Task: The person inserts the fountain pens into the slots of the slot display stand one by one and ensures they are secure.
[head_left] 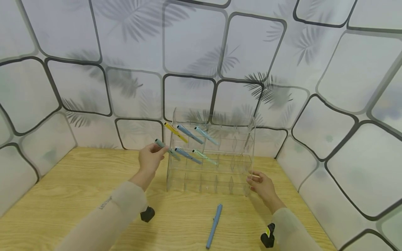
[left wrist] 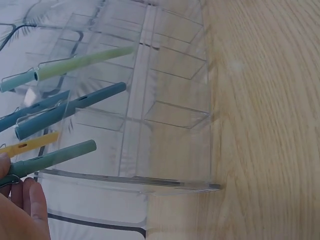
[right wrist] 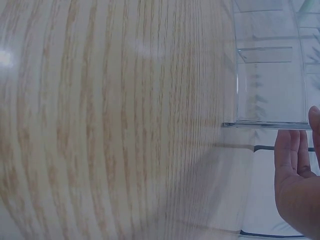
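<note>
A clear pen rack [head_left: 207, 177] with stepped rows of compartments stands on the table. My left hand [head_left: 151, 158] pinches a dark green capped pen [left wrist: 60, 156] at the left end of the middle row; the pen's far end leans into the rack. Beside it in that row lie a blue pen [head_left: 188, 156] and a light green pen [head_left: 205, 157]. The row above holds a yellow pen [head_left: 176, 132], a blue pen [head_left: 190, 134] and a pale blue pen [head_left: 206, 135]. My right hand [head_left: 263, 186] grips the rack's right side panel [right wrist: 270, 124], thumb and fingers on opposite sides.
Another blue pen [head_left: 214, 226] lies on the wooden table [head_left: 176, 223] in front of the rack, between my forearms. Patterned wall covering [head_left: 138, 94] rises behind the rack and along both sides. The rack's lowest row [head_left: 192, 183] holds no pens.
</note>
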Tool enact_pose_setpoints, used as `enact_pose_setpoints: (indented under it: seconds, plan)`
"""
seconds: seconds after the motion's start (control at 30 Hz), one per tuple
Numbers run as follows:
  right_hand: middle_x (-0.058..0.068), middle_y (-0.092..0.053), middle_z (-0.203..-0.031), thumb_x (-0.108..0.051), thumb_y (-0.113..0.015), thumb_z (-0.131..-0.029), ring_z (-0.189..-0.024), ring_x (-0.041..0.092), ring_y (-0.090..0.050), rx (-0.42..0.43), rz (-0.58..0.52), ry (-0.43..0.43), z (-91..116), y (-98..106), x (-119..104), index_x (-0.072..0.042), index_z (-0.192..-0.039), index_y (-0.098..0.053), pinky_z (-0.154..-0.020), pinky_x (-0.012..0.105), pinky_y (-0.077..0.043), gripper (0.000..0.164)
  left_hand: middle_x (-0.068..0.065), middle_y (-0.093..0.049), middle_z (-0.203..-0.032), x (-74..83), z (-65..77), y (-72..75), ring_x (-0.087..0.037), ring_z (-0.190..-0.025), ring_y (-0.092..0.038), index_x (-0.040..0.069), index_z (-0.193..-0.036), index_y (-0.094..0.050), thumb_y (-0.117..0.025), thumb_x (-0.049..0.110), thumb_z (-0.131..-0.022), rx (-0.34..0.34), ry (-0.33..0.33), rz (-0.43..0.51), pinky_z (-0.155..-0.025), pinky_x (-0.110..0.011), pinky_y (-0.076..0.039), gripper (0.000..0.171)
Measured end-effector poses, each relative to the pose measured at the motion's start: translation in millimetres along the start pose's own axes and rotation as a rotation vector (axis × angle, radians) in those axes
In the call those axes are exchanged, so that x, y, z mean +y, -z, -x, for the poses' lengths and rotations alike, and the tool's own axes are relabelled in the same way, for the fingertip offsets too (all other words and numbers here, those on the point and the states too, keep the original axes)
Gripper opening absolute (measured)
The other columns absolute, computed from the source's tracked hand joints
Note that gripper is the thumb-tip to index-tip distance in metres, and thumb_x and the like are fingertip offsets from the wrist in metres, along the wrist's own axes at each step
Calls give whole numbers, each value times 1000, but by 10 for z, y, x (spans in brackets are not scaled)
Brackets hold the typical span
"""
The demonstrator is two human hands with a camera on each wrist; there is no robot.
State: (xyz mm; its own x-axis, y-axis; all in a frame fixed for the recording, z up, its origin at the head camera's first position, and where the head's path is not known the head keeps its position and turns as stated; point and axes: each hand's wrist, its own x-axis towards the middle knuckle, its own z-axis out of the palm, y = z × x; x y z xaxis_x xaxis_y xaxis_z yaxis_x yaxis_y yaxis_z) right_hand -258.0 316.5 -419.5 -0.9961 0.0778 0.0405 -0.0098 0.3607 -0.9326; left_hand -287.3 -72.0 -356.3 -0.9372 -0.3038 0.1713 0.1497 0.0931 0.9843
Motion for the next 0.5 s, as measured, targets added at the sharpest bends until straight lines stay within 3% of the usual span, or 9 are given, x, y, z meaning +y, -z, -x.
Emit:
enact_pose_setpoints:
  seconds: [0.17,0.5]
  plan:
    - [26,-50,-131,-12,-59,-96,-110,28,-57,-5,-3,0,1,1,-8,1,-137,-43,-85,33,-53,47,-7,-64,-88,-67,15,-52,-20,-77,-60,0,-94,-67,-74,21,-86,-1,3,-88,-64,-23,-49,23]
    - [27,-49,-131,-12,-60,-95,-110,29,-57,-12,0,-2,14,8,-19,1,-137,-43,-85,32,-53,47,-7,-64,-86,-145,26,-133,-17,-75,-56,1,-89,-67,-75,22,-85,-30,-19,-168,-65,-26,-46,23]
